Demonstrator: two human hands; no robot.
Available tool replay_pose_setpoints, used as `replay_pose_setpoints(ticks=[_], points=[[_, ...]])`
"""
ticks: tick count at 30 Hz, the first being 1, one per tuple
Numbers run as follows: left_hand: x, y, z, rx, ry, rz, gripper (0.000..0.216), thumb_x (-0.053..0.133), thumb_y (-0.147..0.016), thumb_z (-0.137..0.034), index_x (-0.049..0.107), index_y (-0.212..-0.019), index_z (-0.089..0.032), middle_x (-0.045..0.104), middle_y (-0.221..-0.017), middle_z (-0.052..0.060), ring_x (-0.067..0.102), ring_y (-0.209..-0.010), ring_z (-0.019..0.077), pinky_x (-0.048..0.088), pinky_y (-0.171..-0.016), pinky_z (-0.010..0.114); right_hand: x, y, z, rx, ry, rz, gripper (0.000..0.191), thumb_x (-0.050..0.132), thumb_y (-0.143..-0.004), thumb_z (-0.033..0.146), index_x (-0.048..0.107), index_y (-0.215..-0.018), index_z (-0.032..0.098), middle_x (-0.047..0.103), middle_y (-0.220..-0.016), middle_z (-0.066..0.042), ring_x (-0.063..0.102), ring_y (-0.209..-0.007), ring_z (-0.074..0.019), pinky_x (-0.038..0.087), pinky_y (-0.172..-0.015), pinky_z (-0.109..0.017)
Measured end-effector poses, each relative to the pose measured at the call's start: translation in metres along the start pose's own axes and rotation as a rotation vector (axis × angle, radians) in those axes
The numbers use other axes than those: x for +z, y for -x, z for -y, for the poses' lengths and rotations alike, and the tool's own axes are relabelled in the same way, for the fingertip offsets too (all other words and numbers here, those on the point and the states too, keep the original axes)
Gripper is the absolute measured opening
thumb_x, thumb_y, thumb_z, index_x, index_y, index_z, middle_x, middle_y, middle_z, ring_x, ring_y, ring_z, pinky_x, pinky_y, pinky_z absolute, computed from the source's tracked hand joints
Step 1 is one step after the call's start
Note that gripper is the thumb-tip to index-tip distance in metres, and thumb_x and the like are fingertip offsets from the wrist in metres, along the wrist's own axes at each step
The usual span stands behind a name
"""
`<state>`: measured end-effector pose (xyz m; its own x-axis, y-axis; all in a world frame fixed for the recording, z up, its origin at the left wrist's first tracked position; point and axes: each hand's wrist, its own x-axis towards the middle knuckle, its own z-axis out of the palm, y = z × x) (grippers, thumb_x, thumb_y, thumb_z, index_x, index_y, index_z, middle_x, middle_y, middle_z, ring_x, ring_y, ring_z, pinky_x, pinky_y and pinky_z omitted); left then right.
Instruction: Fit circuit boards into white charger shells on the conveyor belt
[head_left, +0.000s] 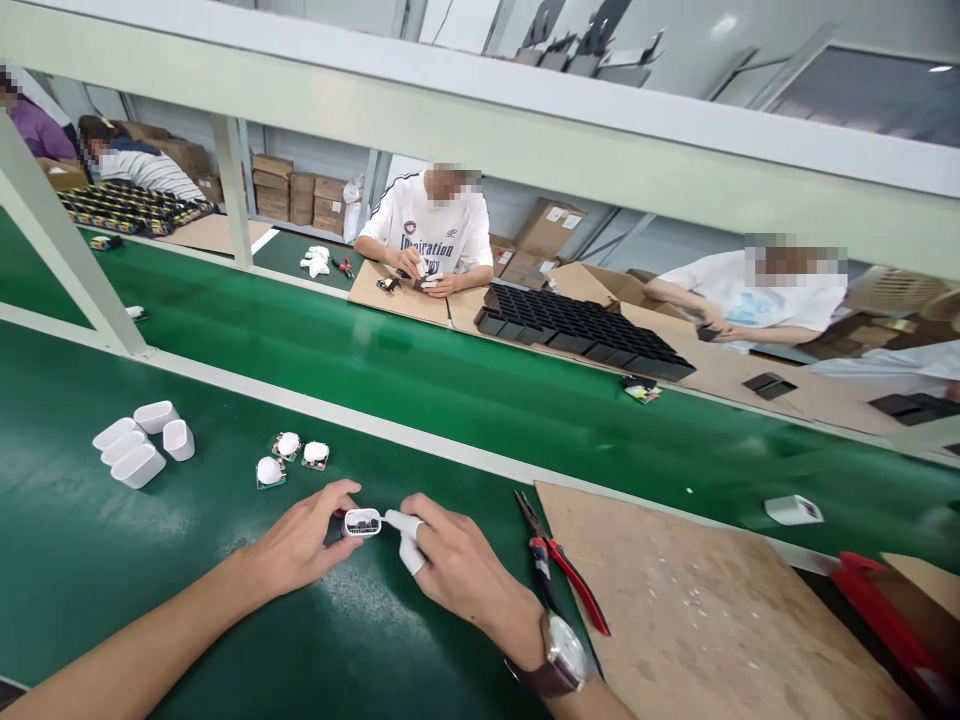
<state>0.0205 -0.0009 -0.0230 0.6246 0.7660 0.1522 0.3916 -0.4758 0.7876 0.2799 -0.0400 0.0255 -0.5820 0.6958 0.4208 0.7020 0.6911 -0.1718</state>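
Observation:
My left hand point(304, 535) grips a small white plastic housing point(363, 533) between thumb and fingers, its open end turned up toward me. Dark parts show inside the housing. My right hand point(442, 550) wears white finger cots on the thumb and index finger. The index fingertip reaches the housing's right rim, and the thumb stays a little apart from it. Whether the fingertip presses or only comes close, I cannot tell. Beyond my left hand lie three small circuit boards point(271, 473) topped with white blobs. Several empty white housings point(139, 466) stand grouped at the left.
Red-and-black pliers point(551, 560) lie right of my right hand, beside a cardboard sheet point(675, 600). A green conveyor belt point(375, 350) runs past, carrying a white housing point(793, 510). Across it, people work near black cases point(585, 325). A metal frame point(480, 130) spans above.

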Motion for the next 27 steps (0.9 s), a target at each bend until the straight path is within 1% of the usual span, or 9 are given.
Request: replay_pose_setpoints(ticks=[3,6,10,13,15,18,21,24,27], points=[[-0.001,0.002,0.001,-0.001,-0.030,0.000,0.058,0.063,-0.101,-0.025,0.029,-0.148,-0.033,0.073,-0.120,0.003,0.072,-0.108,0.0252,0.060,-0.090,0.042,0.001,0.014,-0.019,0.206,-0.048,-0.093,0.028,0.044,-0.103,0.011,0.061,-0.124,0.020,0.066,-0.109,-0.008,0.063,-0.078,-0.0161,0.053,-0.065,-0.029],[-0.002,0.004,0.000,0.104,-0.072,-0.059,0.057,0.070,-0.099,-0.029,0.038,-0.146,-0.032,0.068,-0.132,0.007,0.070,-0.116,0.0264,0.060,-0.095,0.041,0.011,0.033,-0.042,0.329,0.129,-0.117,0.029,0.043,-0.101,0.010,0.065,-0.118,0.020,0.067,-0.105,-0.009,0.065,-0.085,-0.0202,0.057,-0.073,-0.033],[-0.005,0.002,-0.003,0.340,-0.163,-0.104,0.025,0.062,-0.105,-0.024,0.058,-0.130,-0.028,0.066,-0.130,0.009,0.069,-0.111,0.0233,0.059,-0.094,0.037,0.022,0.048,-0.054,0.355,0.256,-0.109,0.028,0.045,-0.097,0.007,0.069,-0.107,0.017,0.067,-0.095,-0.010,0.063,-0.085,-0.0258,0.059,-0.079,-0.043],[-0.006,-0.001,-0.008,0.414,-0.177,-0.119,0.018,0.054,-0.107,-0.016,0.064,-0.118,-0.026,0.068,-0.122,0.009,0.069,-0.102,0.0210,0.059,-0.087,0.035,0.021,0.043,-0.045,0.352,0.240,-0.137,0.029,0.047,-0.100,0.008,0.067,-0.118,0.016,0.068,-0.110,-0.014,0.064,-0.094,-0.0270,0.059,-0.083,-0.046],[-0.005,-0.001,-0.015,0.431,-0.159,-0.131,0.018,0.054,-0.106,-0.014,0.066,-0.114,-0.025,0.069,-0.122,0.009,0.068,-0.101,0.0211,0.058,-0.086,0.035,0.020,0.032,-0.035,0.301,0.148,-0.177,0.031,0.048,-0.102,0.010,0.062,-0.130,0.017,0.066,-0.119,-0.014,0.063,-0.102,-0.0264,0.060,-0.089,-0.045],[-0.002,0.002,-0.027,0.390,-0.176,-0.085,0.016,0.053,-0.107,-0.016,0.067,-0.107,-0.024,0.071,-0.115,0.009,0.069,-0.095,0.0206,0.058,-0.081,0.034,0.023,0.014,-0.023,0.169,-0.032,-0.190,0.034,0.050,-0.104,0.010,0.057,-0.136,0.018,0.064,-0.122,-0.013,0.062,-0.109,-0.0252,0.060,-0.093,-0.043],[-0.009,-0.006,-0.032,0.373,-0.250,-0.020,0.016,0.053,-0.105,-0.018,0.067,-0.100,-0.024,0.072,-0.105,0.008,0.070,-0.091,0.0210,0.058,-0.079,0.034,0.035,0.001,-0.018,0.083,-0.123,-0.119,0.035,0.048,-0.102,0.006,0.057,-0.134,0.017,0.064,-0.121,-0.013,0.062,-0.108,-0.0254,0.060,-0.093,-0.043],[-0.038,-0.040,-0.022,0.306,-0.338,-0.071,0.011,0.057,-0.104,-0.023,0.067,-0.100,-0.025,0.073,-0.109,0.008,0.071,-0.099,0.0216,0.058,-0.088,0.034,0.049,-0.002,-0.020,0.087,-0.165,-0.106,0.032,0.046,-0.101,0.005,0.060,-0.129,0.017,0.064,-0.117,-0.013,0.062,-0.105,-0.0258,0.061,-0.092,-0.046],[-0.082,-0.097,0.002,0.076,-0.487,-0.222,0.008,0.062,-0.100,-0.026,0.067,-0.095,-0.023,0.074,-0.110,0.008,0.072,-0.102,0.0235,0.058,-0.094,0.037,0.058,0.000,-0.022,0.106,-0.173,-0.136,0.029,0.045,-0.103,0.007,0.061,-0.123,0.019,0.064,-0.116,-0.012,0.062,-0.104,-0.0261,0.060,-0.093,-0.049]])
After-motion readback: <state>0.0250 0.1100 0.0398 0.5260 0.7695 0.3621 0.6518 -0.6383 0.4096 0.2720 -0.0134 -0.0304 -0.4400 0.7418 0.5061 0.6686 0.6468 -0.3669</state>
